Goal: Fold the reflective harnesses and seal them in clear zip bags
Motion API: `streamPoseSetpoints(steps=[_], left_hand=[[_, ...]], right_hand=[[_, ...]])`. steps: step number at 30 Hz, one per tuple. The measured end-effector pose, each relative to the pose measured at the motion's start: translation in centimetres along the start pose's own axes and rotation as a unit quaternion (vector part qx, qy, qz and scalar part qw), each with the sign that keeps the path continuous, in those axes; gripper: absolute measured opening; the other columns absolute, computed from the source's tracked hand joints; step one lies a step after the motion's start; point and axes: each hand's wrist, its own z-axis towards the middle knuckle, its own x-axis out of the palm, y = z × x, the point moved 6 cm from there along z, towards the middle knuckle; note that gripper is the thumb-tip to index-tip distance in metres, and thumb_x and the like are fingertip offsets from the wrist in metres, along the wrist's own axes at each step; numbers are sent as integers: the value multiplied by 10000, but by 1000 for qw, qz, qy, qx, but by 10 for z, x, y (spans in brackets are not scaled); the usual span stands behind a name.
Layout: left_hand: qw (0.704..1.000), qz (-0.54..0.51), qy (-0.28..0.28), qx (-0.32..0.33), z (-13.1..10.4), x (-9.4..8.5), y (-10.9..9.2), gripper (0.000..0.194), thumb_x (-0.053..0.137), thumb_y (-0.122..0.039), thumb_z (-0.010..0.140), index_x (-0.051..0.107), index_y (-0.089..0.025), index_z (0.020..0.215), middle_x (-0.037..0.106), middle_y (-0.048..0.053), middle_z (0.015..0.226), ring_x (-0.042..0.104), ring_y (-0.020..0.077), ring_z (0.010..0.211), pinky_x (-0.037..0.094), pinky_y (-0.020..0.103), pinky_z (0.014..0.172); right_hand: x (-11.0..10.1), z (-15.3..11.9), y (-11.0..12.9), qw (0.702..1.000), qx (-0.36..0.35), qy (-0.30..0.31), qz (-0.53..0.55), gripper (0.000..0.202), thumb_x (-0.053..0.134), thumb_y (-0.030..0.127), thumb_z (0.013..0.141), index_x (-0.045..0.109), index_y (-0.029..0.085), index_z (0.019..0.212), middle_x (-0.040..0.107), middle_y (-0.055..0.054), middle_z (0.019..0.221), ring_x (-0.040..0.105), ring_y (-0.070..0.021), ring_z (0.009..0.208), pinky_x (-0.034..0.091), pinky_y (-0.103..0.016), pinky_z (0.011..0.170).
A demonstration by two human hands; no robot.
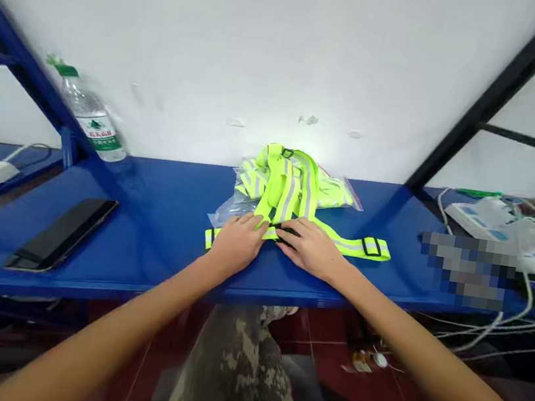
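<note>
Camouflage trousers are showing below the blue desk. Left to right: phone is lying flat, bottle is standing behind it, fill level unclear. Left hand is resting on the yellow strap, fingers close together; right hand is touching it just beside, fingers slightly bent. Can't tell if either is pinching. Strap is lying mid-desk under the fingertips, long axis running left-right, both hands equally near. Just behind, clear packaging is holding more yellow straps.
</note>
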Motion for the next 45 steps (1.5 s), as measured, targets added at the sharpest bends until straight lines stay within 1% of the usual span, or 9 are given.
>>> streamPoseSetpoints(steps=[6,11,20,24,27,33,36,41,45], left_hand=[[1000,0,24,-19,-5,2,0,338,438,-268,996,629,-135,1241,639,144,1253,631,301,1101,519,444,888],[1000,-12,11,-7,-5,3,4,376,414,-293,1002,622,-108,1256,643,172,1175,602,307,1076,502,433,877],[998,-63,-31,-9,-5,2,8,426,452,-350,990,583,-69,1282,660,175,1187,592,309,1093,489,443,953],[998,-51,23,14,-6,-6,11,384,426,-186,957,589,-95,1293,664,162,1204,610,298,1113,503,427,944],[997,-6,79,-1,-17,-19,19,502,400,-80,901,544,-146,1377,662,143,1224,621,314,1116,511,460,919],[985,22,134,-108,-51,-33,53,583,448,-413,969,409,-196,1509,625,181,1265,593,385,1130,521,492,849],[983,-26,138,-123,-64,-31,72,561,442,-367,964,417,-226,1506,606,158,1265,611,338,1072,519,445,848],[974,-182,38,-127,-66,-49,88,477,508,-402,923,573,-244,1369,626,94,1189,641,245,950,528,407,883],[920,-355,-89,-140,-52,-63,71,457,576,-395,899,596,-220,1321,616,91,1238,640,201,986,573,353,860]], right_hand=[[5,0,7,1000,15,17,2,334,465,293,1014,671,147,1233,691,-116,1226,656,-256,1019,570,-422,858],[4,2,4,1000,19,-10,22,320,476,298,1011,709,163,1185,690,-90,1260,585,-298,1214,529,-451,973],[3,10,4,998,38,-18,36,322,515,371,993,750,150,976,713,-111,1041,642,-237,928,527,-363,774],[5,8,7,998,48,-9,39,316,513,364,993,752,166,935,700,-90,962,620,-221,884,485,-344,708],[7,6,7,997,58,-3,44,301,496,333,1000,749,175,962,694,-85,953,612,-215,890,460,-336,689],[6,5,9,997,44,5,59,310,449,274,1015,709,172,1151,677,-106,1048,611,-223,955,468,-339,751],[6,5,10,998,41,13,52,343,425,261,1019,684,181,1231,659,-118,1047,596,-236,955,476,-349,748],[7,8,12,998,24,11,63,357,429,258,1012,706,165,1216,628,-144,1052,574,-256,969,499,-383,814],[9,11,13,997,20,18,73,359,429,248,1009,700,168,1229,619,-151,1054,571,-268,986,505,-407,835]])
